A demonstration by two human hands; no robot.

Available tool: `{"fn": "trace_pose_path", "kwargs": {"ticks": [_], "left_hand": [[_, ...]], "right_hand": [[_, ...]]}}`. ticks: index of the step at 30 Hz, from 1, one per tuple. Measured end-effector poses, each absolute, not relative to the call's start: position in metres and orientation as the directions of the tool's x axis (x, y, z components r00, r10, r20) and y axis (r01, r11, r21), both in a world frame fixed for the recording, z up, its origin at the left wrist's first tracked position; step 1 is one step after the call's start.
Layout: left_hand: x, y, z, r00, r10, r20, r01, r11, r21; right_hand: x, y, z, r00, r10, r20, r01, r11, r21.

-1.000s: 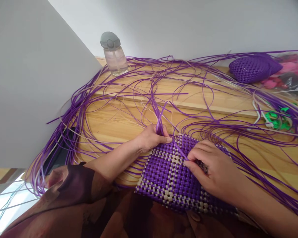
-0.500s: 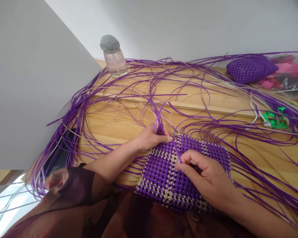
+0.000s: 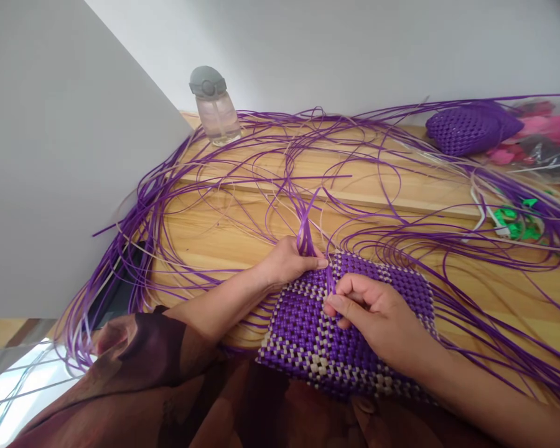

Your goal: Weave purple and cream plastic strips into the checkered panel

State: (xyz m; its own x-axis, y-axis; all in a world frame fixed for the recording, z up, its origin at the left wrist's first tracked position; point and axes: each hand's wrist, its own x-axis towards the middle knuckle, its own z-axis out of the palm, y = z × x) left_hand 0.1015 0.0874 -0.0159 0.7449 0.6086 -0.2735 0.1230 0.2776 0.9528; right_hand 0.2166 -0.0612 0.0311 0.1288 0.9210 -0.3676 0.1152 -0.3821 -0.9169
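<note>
A woven panel (image 3: pixel 301 317) of purple and cream plastic strips lies at the table's near edge, partly against my clothing. At its far edge my left hand (image 3: pixel 292 261) is closed round a bunch of purple strips (image 3: pixel 305 233), its thumb near the weave's border. My right hand (image 3: pixel 378 317) hovers over the panel, thumb and fingers pinching a purple strip (image 3: pixel 330 280) that runs down from the far edge beside the left thumb. That hand hides part of the weave. Long loose strips fan out from the panel's left, far and right sides.
A clear bottle with a grey lid (image 3: pixel 217 112) stands at the back left by the wall. Back right are a purple woven piece (image 3: pixel 469 129), a plastic bag with pink things (image 3: pixel 541 134) and green pieces (image 3: pixel 518 223). Loose purple and cream strips (image 3: pixel 154 193) sprawl over the wooden table (image 3: pixel 205 239).
My right hand has shifted slightly left and up with the pinched strip, which now hangs closer to the left thumb. My left hand keeps its hold; the view has moved slightly.
</note>
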Motion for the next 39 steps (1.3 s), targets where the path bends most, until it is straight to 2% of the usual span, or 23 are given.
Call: {"fn": "trace_pose_path", "kwargs": {"ticks": [3,6,8,11,14,17,19,23,26,31,35,39], "left_hand": [[0.101,0.088,-0.013,0.751,0.595,-0.285,0.123,0.298,0.946],[0.101,0.09,-0.011,0.769,0.574,-0.281,0.108,0.316,0.943],[0.101,0.091,-0.011,0.78,0.558,-0.285,0.116,0.319,0.941],[0.1,0.094,-0.013,0.797,0.529,-0.293,0.139,0.312,0.94],[0.1,0.095,-0.014,0.802,0.531,-0.275,0.129,0.297,0.946],[0.1,0.095,-0.012,0.799,0.539,-0.268,0.116,0.299,0.947],[0.101,0.095,-0.01,0.807,0.518,-0.283,0.13,0.312,0.941],[0.1,0.096,-0.007,0.807,0.496,-0.32,0.155,0.344,0.926],[0.099,0.096,-0.008,0.816,0.475,-0.33,0.147,0.381,0.913],[0.099,0.091,-0.006,0.793,0.476,-0.38,0.128,0.48,0.868],[0.101,0.088,-0.002,0.795,0.483,-0.367,0.15,0.43,0.89],[0.097,0.094,-0.003,0.81,0.487,-0.327,0.154,0.361,0.92]], "right_hand": [[0.217,-0.062,0.033,0.09,0.911,-0.403,0.093,-0.411,-0.907],[0.231,-0.055,0.036,0.013,0.9,-0.435,0.158,-0.432,-0.888],[0.245,-0.044,0.038,0.047,0.899,-0.435,0.217,-0.434,-0.874],[0.261,-0.019,0.039,0.16,0.929,-0.335,0.411,-0.371,-0.833],[0.264,0.007,0.036,0.142,0.971,-0.193,0.619,-0.239,-0.748],[0.268,0.033,0.028,0.116,0.99,-0.081,0.675,-0.139,-0.724],[0.282,0.054,0.022,0.193,0.981,-0.021,0.686,-0.151,-0.712],[0.329,0.095,0.019,0.526,0.842,0.123,0.658,-0.311,-0.686],[0.352,0.115,0.021,0.57,0.804,0.168,0.658,-0.325,-0.679],[0.35,0.131,0.022,0.505,0.851,0.145,0.715,-0.319,-0.622],[0.346,0.143,0.022,0.506,0.858,0.091,0.732,-0.371,-0.571],[0.351,0.148,0.023,0.552,0.834,0.011,0.686,-0.446,-0.575]]}}
